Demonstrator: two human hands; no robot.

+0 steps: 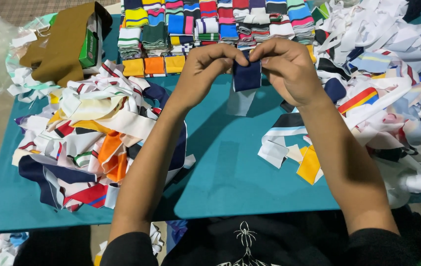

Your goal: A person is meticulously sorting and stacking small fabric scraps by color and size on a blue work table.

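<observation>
Both hands, left (204, 66) & right (285, 66), pinch a navy rib strip (247, 76) top-centre above teal surface (230, 167). Folded stacks (210, 24) along top edge look done; loose heaps lower left (92, 143) & right (392, 98) look unsorted.

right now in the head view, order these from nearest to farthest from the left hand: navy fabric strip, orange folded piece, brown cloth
1. navy fabric strip, pinched in the left hand, centre.
2. orange folded piece, just left of it on the table.
3. brown cloth, far left corner.
</observation>
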